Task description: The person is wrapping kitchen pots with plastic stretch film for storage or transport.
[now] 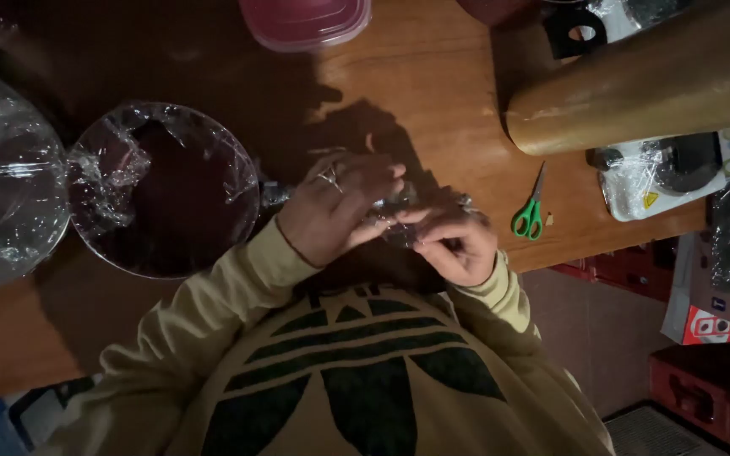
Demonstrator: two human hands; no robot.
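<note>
So, a small crumpled bit of clear plastic wrap point(394, 211) is being held between both hands, right at the near edge of the wooden worktop point(433, 93), just above the yellow sweatshirt. The left hand point(335, 207) is laid over it from the left with the fingers curled down onto the wrap, and a ring can be seen on 1 finger. The right hand point(458, 245) is closed on the wrap from the other side, fingertips pinched in toward the left hand. What exactly sits inside the wrap can't be made out, it's too dark and scrunched up.

Just left of the hands, a round dark bowl covered in cling film point(166, 190) is parked on the worktop, and the film looks bunched along its left rim. Further left, a bigger clear bowl point(2, 181) is also wrapped, touching or nearly touching the first 1. A pink lidded container point(306, 19) is seen at the far edge. To the right, a big roll of plastic wrap point(644, 84) is laid across the corner, and green-handled scissors point(532, 211) are lying near the worktop's edge, well apart from the right hand. Some wrapped black items point(661, 173) are sitting under the roll.
</note>
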